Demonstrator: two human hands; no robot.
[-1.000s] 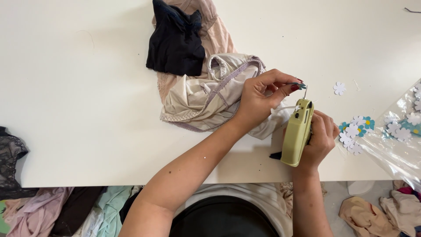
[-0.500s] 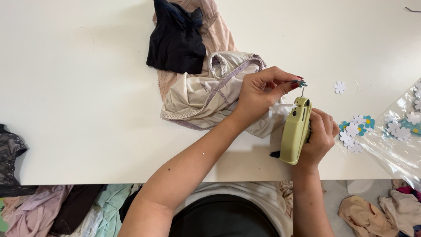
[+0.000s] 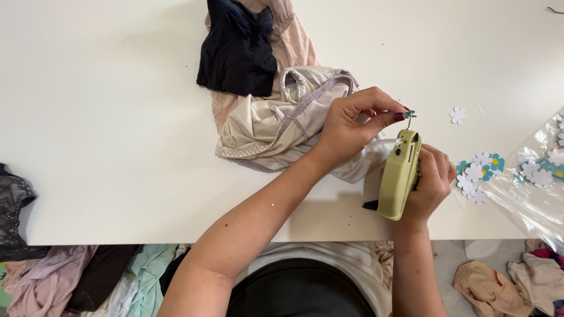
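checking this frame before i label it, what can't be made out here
Head view only:
- The tiny piece pinched at the light green plastic tagging gun's needle is too small to tell; the left hand's fingertips cover it.
- The right hand hides the gun's trigger.
- The clear plastic bag of paper flowers is cut off by the right edge.

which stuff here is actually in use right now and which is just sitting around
In use: green tagging gun in the right hand; small flower piece pinched by the left hand at the gun's needle; beige garment under that hand.

Lying about: black garment, loose paper flowers, clear bag, lace fabric.
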